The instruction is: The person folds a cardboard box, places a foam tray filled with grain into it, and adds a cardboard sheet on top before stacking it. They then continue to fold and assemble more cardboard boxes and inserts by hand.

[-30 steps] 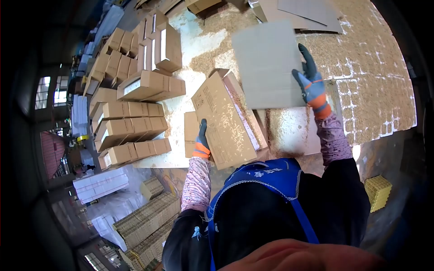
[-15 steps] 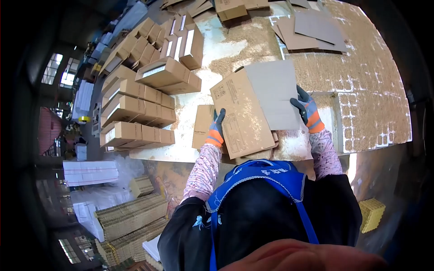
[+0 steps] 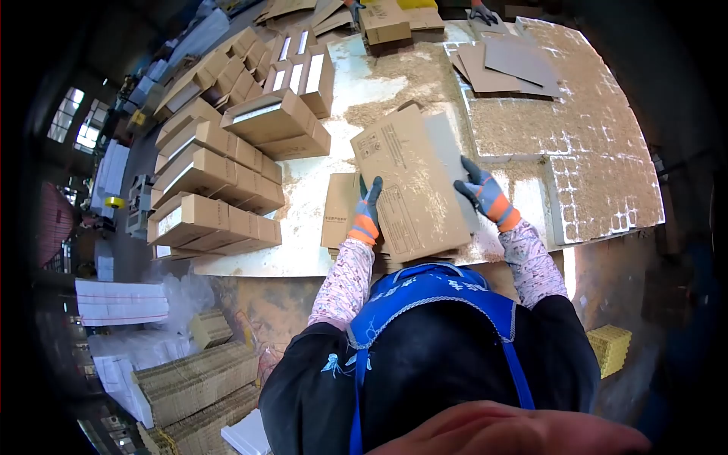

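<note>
Grasps the left edge of the printed carton (image 3: 413, 186) with the left hand (image 3: 367, 210), with the thumb (image 3: 377, 184) against its front. Touches the right edge of the grey sheet (image 3: 449, 152) with the right hand (image 3: 485, 195); cannot tell whether clenched on it. Holds the carton aslant at the near edge of the table (image 3: 296, 258), with the sheet partly hidden behind the carton's front. Positions both between rows of cartons (image 3: 216, 182) at left and a grid-patterned slab (image 3: 599, 178) at right.

Yellow stack (image 3: 609, 350) on the floor (image 3: 280, 292)
</note>
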Demonstrator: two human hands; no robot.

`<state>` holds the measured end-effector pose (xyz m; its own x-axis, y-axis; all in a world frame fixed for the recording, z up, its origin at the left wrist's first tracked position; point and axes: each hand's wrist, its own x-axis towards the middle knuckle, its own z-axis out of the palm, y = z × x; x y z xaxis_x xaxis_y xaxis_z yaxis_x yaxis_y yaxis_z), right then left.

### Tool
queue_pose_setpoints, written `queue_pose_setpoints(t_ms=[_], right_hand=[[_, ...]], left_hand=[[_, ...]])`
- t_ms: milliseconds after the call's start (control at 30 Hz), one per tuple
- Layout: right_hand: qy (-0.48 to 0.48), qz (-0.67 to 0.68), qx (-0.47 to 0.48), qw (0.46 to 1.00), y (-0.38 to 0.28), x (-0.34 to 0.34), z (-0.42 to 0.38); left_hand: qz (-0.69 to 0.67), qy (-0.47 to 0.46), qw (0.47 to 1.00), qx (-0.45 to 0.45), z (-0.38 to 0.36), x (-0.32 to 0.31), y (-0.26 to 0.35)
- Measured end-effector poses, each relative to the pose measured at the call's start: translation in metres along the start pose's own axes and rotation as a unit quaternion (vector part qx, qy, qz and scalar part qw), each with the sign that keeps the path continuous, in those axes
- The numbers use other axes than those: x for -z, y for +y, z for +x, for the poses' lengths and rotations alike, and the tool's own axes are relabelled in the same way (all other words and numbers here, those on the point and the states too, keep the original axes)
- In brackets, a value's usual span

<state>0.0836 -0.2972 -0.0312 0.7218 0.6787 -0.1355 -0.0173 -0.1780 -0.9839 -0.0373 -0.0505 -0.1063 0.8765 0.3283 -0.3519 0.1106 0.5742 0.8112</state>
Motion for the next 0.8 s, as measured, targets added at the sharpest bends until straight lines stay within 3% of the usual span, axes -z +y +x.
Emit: queue_pose_setpoints(t_ms=[33, 100, 200, 300, 367, 433, 467, 500, 567, 633, 767, 800], right_hand=[[-0.006, 0.09, 0.096, 0.991, 0.001, -0.017, 0.003], [0.005, 0.111, 0.103, 0.988, -0.004, -0.029, -0.002], [0.017, -0.007, 0.168, 0.986, -0.025, -0.044, -0.008], [0.053, 0.04, 0.104, 0.992, -0.046, -0.066, -0.014], [0.051, 0.005, 0.129, 0.99, -0.036, -0.077, -0.004], [0.212, -0.015, 0.213, 0.954, -0.031, -0.1, 0.007], [0.234, -0.268, 0.118, 0.927, -0.028, -0.098, 0.007], [0.237, -0.27, 0.12, 0.926, -0.027, -0.098, 0.009], [0.207, -0.546, 0.289, 0.758, -0.035, -0.1, 0.013], [0.164, -0.555, 0.253, 0.775, -0.045, -0.105, 0.02], [0.089, -0.551, 0.299, 0.774, -0.09, -0.116, 0.025], [0.058, -0.494, 0.302, 0.813, -0.098, -0.114, 0.028]], left_hand=[[0.044, -0.006, 0.998, -0.038, -0.004, -0.004, 0.004], [0.006, -0.025, 0.999, -0.031, -0.012, -0.01, 0.011], [-0.045, -0.05, 0.997, -0.026, -0.015, -0.004, 0.011], [-0.072, -0.093, 0.993, -0.017, -0.01, 0.015, 0.016], [-0.084, -0.13, 0.988, -0.003, -0.008, 0.02, 0.017], [-0.157, -0.144, 0.977, -0.029, -0.008, 0.022, 0.018], [-0.157, -0.147, 0.976, -0.029, -0.007, 0.023, 0.019], [-0.177, -0.157, 0.97, -0.05, -0.006, 0.023, 0.02], [-0.198, -0.168, 0.963, -0.071, -0.003, 0.028, 0.021], [-0.305, -0.235, 0.923, -0.004, -0.001, 0.033, 0.02], [-0.346, -0.205, 0.915, -0.013, 0.005, 0.039, 0.004], [-0.341, -0.199, 0.919, -0.015, 0.001, 0.036, 0.007]])
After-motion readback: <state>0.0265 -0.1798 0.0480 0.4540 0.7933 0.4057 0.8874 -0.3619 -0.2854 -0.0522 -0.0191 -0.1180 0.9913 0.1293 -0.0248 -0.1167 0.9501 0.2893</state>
